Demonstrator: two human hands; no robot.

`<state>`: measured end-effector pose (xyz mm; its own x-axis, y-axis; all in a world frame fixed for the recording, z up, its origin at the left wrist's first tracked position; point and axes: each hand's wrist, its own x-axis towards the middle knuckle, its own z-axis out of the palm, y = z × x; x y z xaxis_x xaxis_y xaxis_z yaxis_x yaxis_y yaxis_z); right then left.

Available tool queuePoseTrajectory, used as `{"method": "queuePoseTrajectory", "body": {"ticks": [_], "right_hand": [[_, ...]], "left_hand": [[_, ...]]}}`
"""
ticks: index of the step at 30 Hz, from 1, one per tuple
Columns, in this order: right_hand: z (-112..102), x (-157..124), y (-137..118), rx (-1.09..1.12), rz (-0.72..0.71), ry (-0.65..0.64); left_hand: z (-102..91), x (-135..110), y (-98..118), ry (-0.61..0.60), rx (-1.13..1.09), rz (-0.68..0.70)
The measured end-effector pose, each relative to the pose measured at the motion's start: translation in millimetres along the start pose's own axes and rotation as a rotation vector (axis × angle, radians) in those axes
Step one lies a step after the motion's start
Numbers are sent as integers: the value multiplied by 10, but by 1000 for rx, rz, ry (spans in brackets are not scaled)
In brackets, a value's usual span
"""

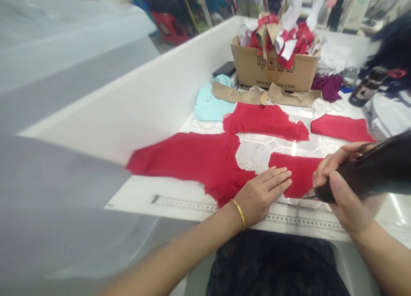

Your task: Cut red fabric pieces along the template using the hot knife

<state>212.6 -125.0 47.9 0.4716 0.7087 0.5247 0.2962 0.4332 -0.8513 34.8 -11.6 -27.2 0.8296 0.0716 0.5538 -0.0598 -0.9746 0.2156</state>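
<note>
My left hand (pixel 261 193) lies flat, fingers stretched out, pressing on red fabric where a large red piece (pixel 192 159) meets a smaller red piece (pixel 300 174). A gold bangle is on that wrist. My right hand (pixel 342 189) is wrapped round the dark handle of a cutting tool (pixel 369 174), whose tip touches the lower right edge of the smaller red piece. Two other red pieces (pixel 265 122) (pixel 340 128) lie farther back on the white table (pixel 144 197).
A cardboard box (pixel 274 67) full of red and white scraps stands at the back. Brown card patterns (pixel 239 94), a light blue cloth (pixel 208 105), purple fabric (pixel 329 86) and a dark bottle (pixel 366 87) lie near it. A ruler strip (pixel 186 204) runs along the table's front edge.
</note>
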Motion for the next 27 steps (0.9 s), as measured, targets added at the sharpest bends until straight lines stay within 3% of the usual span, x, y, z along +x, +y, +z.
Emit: {"method": "queuePoseTrajectory", "body": {"ticks": [9, 17, 27], "right_hand": [[264, -12, 49, -21, -43, -24], [279, -57, 93, 32, 5, -20], [252, 18, -108, 157, -44, 20]], "left_hand": [[33, -4, 16, 54, 15, -21], [57, -18, 22, 38, 30, -32], [45, 12, 30, 125, 65, -38]]}}
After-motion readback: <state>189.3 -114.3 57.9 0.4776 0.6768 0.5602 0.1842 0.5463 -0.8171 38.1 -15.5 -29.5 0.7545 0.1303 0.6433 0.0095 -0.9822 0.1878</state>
